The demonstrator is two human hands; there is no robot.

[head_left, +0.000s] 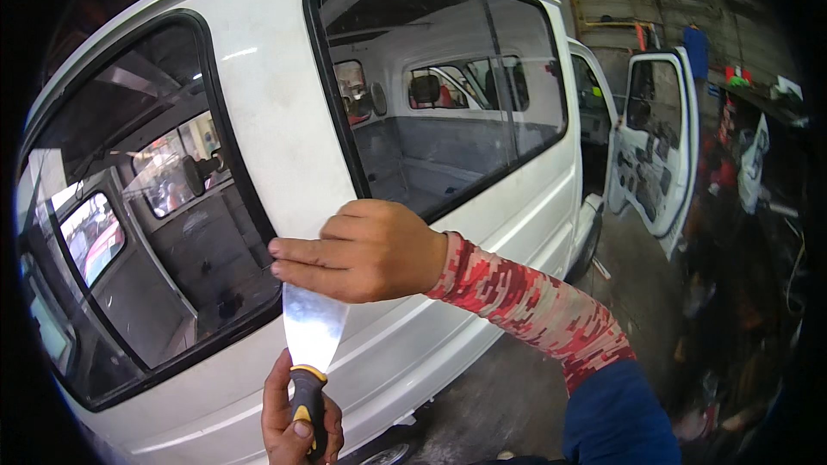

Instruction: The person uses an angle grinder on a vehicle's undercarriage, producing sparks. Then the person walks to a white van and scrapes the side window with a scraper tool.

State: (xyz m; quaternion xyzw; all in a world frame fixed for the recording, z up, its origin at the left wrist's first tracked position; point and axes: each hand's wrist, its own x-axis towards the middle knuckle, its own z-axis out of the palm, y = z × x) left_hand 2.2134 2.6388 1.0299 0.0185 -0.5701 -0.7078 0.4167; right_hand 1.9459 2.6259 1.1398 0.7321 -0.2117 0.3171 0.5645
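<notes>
My left hand [289, 430] is closed round the black-and-yellow handle [308, 400] of a putty knife [315, 327], its broad shiny blade pointing up. Over the blade's upper end lies my right hand [370, 251], which hides the blade's edge. Two of its fingers stretch out to the left, reaching the black rubber seal [258, 215] of a van window. Whether the right fingertips touch the blade or the panel, I cannot tell. Behind both hands stands the white side panel [271, 112] of a van, a pillar between two windows. A red camouflage sleeve [534, 310] covers my right forearm.
A large side window [448, 95] is to the right of the pillar, and another window [155, 207] to the left. Farther right, the van's front door [655, 138] stands ajar. Cluttered shelving and tools [749, 120] line the right side above a dark floor [517, 396].
</notes>
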